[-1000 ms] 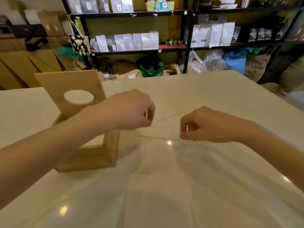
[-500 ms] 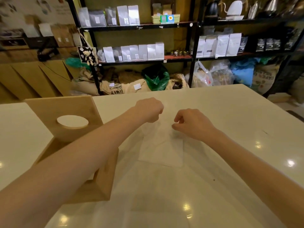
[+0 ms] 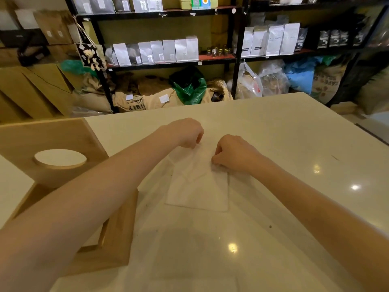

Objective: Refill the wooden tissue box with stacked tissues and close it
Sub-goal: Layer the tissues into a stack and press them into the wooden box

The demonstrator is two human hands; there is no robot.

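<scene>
A white tissue (image 3: 197, 186) lies on the pale table (image 3: 284, 131) in front of me, its far part lifted and creased. My left hand (image 3: 185, 132) pinches its far left corner. My right hand (image 3: 233, 152) pinches its far right edge. The wooden tissue box (image 3: 117, 228) stands open at the left under my left forearm. Its lid (image 3: 48, 140), with an oval hole, stands raised at the box's far side. The forearm mostly hides the inside of the box.
More thin white tissue sheets (image 3: 189, 260) lie spread flat on the table near me. Black shelves (image 3: 236, 49) with white bags stand beyond the table's far edge, with sacks and plastic bags on the floor beneath.
Both hands moved away from me along the table with the tissue's far edge and came closer together. The view shifted, so the box sits lower and further left.
</scene>
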